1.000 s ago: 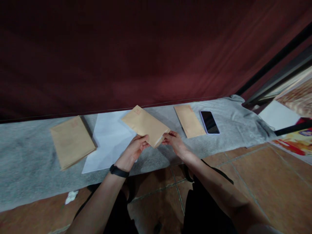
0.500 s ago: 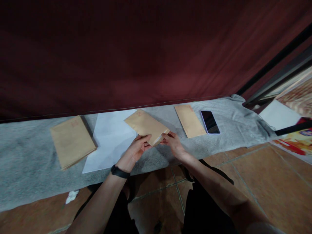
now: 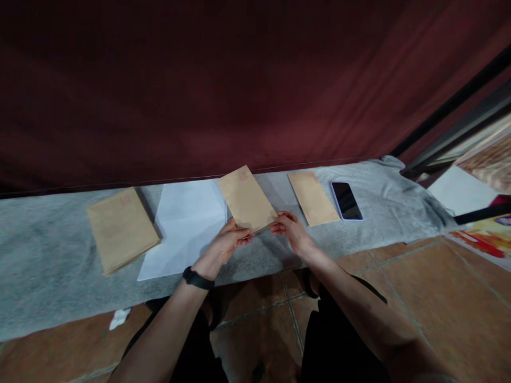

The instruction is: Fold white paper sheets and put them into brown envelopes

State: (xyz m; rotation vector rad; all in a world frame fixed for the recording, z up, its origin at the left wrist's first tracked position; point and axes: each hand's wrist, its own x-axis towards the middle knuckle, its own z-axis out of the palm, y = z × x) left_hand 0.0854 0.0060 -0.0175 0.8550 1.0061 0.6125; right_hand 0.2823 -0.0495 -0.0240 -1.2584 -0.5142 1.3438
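A brown paper envelope [image 3: 248, 199] with faint red print near its far end is held up between my two hands. My left hand [image 3: 231, 238] is closed on its near left corner, thumb on top. At the near right corner, the fingers of my right hand [image 3: 290, 229] pinch the edge. White paper sheets [image 3: 190, 223] lie just left of the envelope. Further left is a stack of brown envelopes [image 3: 124, 229]. Another single brown envelope [image 3: 313, 198] lies flat to the right of my hands.
A phone [image 3: 346, 201] with a pale purple case lies beside the right envelope. Grey cloth [image 3: 383, 205] covers the long narrow surface, with a dark red curtain [image 3: 255, 90] behind it. A white scrap [image 3: 119, 318] is on the tiled floor [image 3: 435, 282].
The held envelope has turned so its far end points more away from me, and its broad face now shows. Its near edge, open with white inside before, now looks flatter.
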